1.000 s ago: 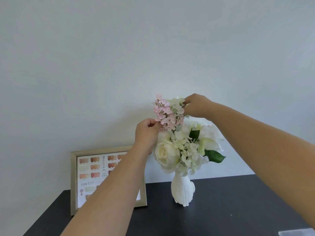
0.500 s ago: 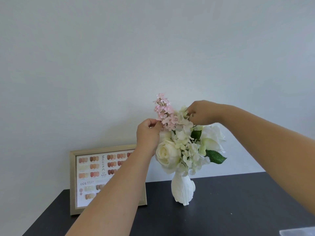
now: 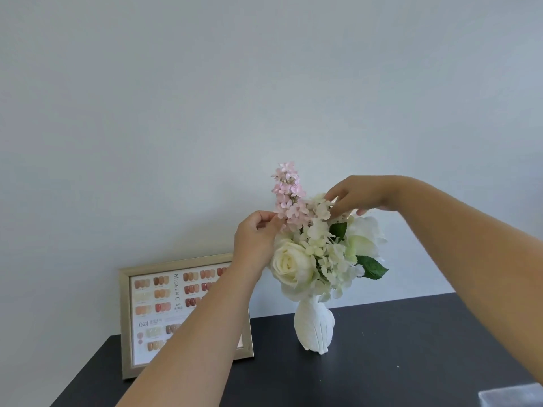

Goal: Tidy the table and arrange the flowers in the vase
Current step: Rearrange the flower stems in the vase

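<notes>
- Vase (image 3: 313,329): white, upright on dark bench (image 3: 411,348), holding white flowers (image 3: 318,259).
- Left hand (image 3: 257,240): fingertips pinch pink sprig (image 3: 289,198).
- Right hand (image 3: 357,196): fingers loosely spread, apparently touching top white blossoms.
- Framed chart (image 3: 164,312): left, against wall.

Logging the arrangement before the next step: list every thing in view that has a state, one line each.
Vase: upright on the dark table, holding the flowers.
Pink sprig: standing tallest in the bunch, pinched low by the left hand.
White rose: in the vase, facing front-left.
Pale small blossoms: touched by the right hand, fingers spread, no closed grip.
Picture frame: upright at the wall, partly hidden by the left forearm.
</notes>
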The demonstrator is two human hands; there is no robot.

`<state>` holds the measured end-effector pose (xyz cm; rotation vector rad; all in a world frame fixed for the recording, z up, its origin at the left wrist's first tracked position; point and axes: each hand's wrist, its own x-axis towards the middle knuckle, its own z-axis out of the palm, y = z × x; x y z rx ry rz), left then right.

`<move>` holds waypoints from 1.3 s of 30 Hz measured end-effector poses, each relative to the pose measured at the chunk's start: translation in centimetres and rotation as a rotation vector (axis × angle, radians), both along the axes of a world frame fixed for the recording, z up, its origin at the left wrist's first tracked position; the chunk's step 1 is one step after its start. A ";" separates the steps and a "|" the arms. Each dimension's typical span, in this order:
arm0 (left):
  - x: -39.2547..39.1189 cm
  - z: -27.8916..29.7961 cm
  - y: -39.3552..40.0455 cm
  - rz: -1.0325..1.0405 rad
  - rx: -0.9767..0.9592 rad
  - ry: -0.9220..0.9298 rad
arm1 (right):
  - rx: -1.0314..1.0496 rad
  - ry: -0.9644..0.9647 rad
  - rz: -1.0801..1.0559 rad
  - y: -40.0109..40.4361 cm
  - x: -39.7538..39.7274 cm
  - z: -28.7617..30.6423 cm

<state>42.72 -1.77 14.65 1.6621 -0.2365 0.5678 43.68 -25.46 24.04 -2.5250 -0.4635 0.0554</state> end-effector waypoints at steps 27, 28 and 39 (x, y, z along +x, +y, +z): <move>-5.4 -2.3 -1.4 -0.022 0.581 -0.054 | 0.486 0.027 -0.104 -0.8 -0.4 -7.4; -5.4 -2.3 -1.3 -0.022 0.595 -0.049 | 0.489 0.016 -0.121 -0.8 -0.4 -7.6; -7.3 -6.4 0.8 0.127 0.491 -0.335 | 0.825 -0.412 -0.270 -3.2 -7.5 -12.9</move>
